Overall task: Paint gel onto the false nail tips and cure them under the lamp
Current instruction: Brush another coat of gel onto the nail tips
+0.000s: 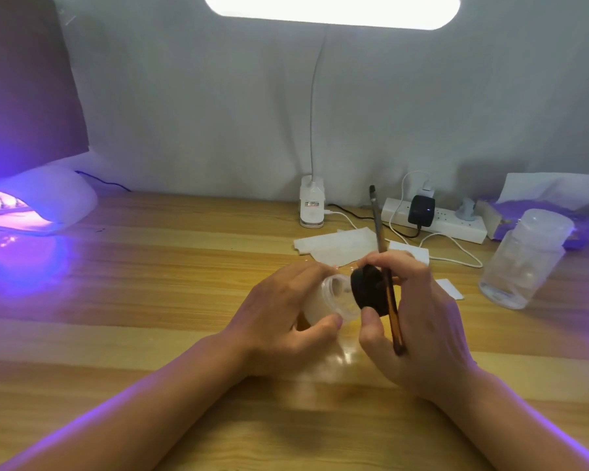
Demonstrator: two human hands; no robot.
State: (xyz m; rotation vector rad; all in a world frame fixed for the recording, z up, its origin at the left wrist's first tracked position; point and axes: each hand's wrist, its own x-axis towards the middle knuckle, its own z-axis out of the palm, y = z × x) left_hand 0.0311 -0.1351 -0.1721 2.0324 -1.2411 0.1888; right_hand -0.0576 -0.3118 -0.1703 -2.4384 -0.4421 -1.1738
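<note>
Head view: left hand (283,314) grips gel jar (334,297); right hand (419,321) holds black lid (369,290).

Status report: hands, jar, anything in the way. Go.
Left hand grips jar, open, tipped sideways. Right hand holds black lid and brush together, lid beside jar mouth. Curing lamp lit, far left.

table top (150,266): pale wood grain, smooth, slight sheen under violet glow. small jar (334,297): frosted translucent plastic; cap (368,290) matt black. brush handle (393,311): amber, glossy. curing lamp (48,198): smooth white plastic shell. tall container (524,260): clear plastic. wipes (337,246): white, papery. power strip (456,229): white plastic.
</note>
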